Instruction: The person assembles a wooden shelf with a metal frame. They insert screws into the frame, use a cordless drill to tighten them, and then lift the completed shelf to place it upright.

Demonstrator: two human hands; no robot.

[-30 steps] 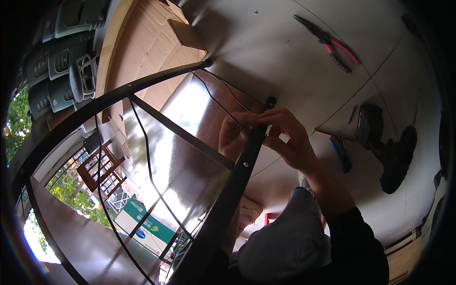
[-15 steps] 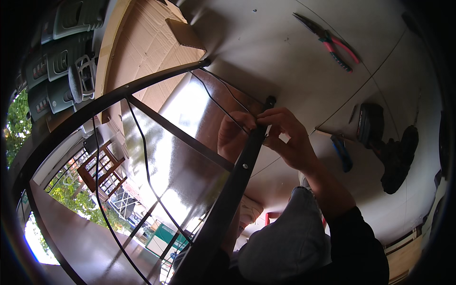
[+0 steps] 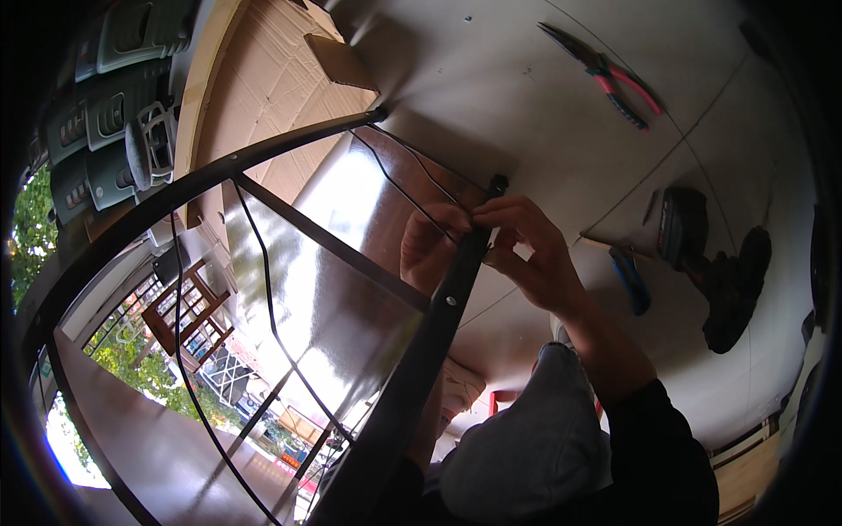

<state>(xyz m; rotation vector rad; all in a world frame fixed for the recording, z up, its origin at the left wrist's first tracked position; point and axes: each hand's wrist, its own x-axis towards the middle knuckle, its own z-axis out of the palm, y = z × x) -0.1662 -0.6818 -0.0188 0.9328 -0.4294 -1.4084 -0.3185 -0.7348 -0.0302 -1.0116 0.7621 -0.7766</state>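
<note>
The right hand [image 3: 535, 254] pinches the thin black wire [image 3: 412, 188] against the black metal frame bar [image 3: 438, 307]; the left hand [image 3: 425, 250], at nine o'clock behind glass, has an unclear grip. Better keep the wire tight.

Right hand [image 3: 531, 254] pinches (fingers curled); left hand [image 3: 430, 245] cupped.

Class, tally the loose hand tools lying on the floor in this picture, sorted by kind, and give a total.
Pliers with red handles: 1
Cordless drill, black: 1
Blue-handled tool, kind unclear: 1
Total: 3
</note>
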